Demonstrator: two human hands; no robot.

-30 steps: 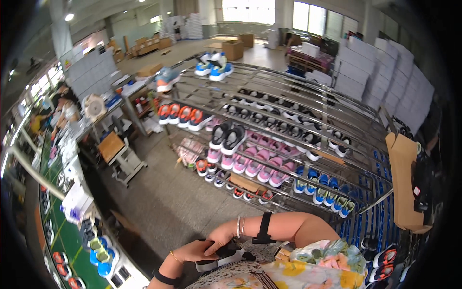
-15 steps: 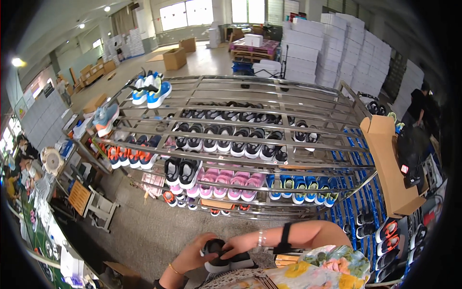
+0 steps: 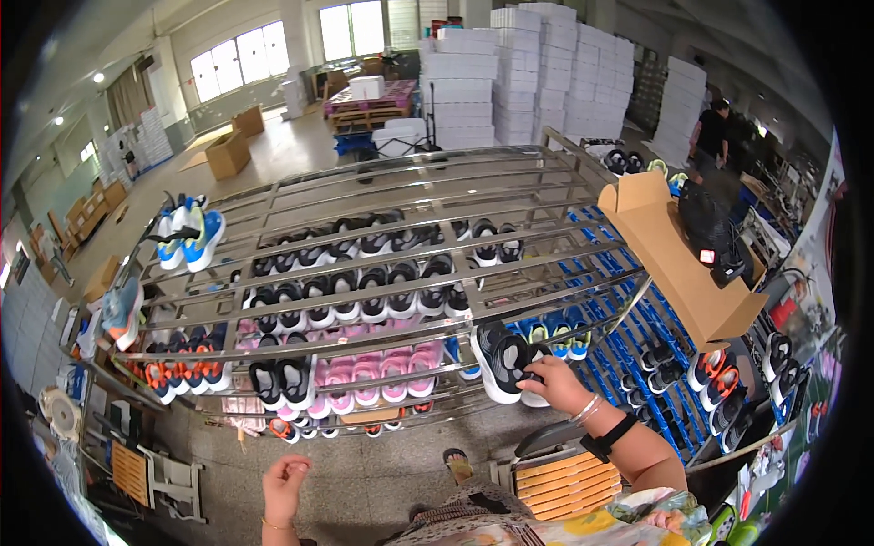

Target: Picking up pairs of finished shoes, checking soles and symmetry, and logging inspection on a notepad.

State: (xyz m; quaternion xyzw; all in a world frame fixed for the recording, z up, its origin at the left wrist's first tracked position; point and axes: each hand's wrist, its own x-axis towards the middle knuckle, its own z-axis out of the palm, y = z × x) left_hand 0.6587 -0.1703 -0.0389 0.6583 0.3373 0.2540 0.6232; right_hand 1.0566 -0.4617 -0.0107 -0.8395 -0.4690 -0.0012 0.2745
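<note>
A pair of black sneakers with white soles hangs at the front of the metal shoe rack. My right hand [image 3: 552, 386] is closed on the pair at its right side. The nearer black sneaker [image 3: 499, 359] shows whole, while my fingers partly cover the other one. Whether the soles touch the rack's bars I cannot tell. Low on the left, above the floor, my left hand [image 3: 287, 482] has its fingers curled together, with nothing visible in them. Nearest above it on the rack stand black shoes [image 3: 282, 378] and pink sneakers [image 3: 366, 373].
The metal rack [image 3: 401, 164] spans the middle, with blue sneakers [image 3: 196, 238] at its left end. A cardboard box [image 3: 660, 246] leans over blue-barred shelving on the right. A slatted wooden stool [image 3: 566, 482] is by my right side. White boxes [image 3: 460, 91] are stacked behind; a person [image 3: 710, 136] stands far right.
My right hand has carried the black sneakers up and right from near my body to the rack. My left hand has let go and moved left. The view has turned right.
</note>
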